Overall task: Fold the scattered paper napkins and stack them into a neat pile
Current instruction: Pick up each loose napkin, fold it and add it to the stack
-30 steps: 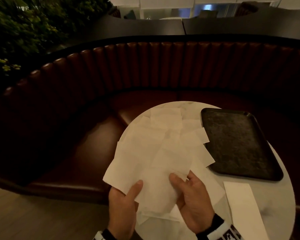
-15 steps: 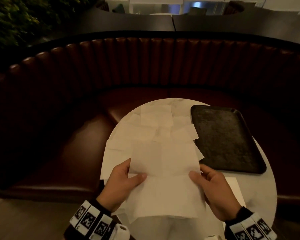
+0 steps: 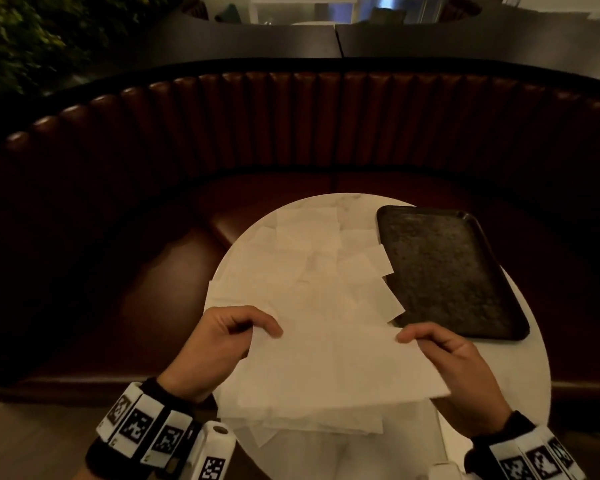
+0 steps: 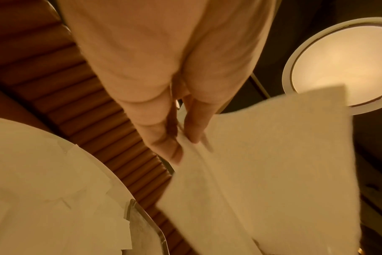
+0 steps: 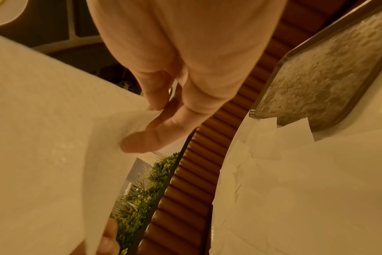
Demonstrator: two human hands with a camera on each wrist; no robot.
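I hold one white paper napkin (image 3: pixel 340 368) above the near part of the round table (image 3: pixel 520 382). My left hand (image 3: pixel 274 330) pinches its upper left corner, and my right hand (image 3: pixel 404 337) pinches its upper right corner. The left wrist view shows thumb and fingers of the left hand (image 4: pixel 185 145) nipping the napkin (image 4: pixel 273 163). In the right wrist view the right hand (image 5: pixel 150 117) pinches the napkin (image 5: pixel 54 129) at its edge. Several loose napkins (image 3: pixel 312 265) lie scattered and overlapping over the table's far left half.
A dark rectangular tray (image 3: pixel 447 271) lies on the table's right side, with napkin corners touching its left rim. A curved brown leather bench (image 3: pixel 291 133) wraps around the table. Green plants (image 3: pixel 18 32) stand at the far left.
The napkin was spread out between both hands a second ago. Now its top half is folded down toward me, and both hands pinch the upper corners.
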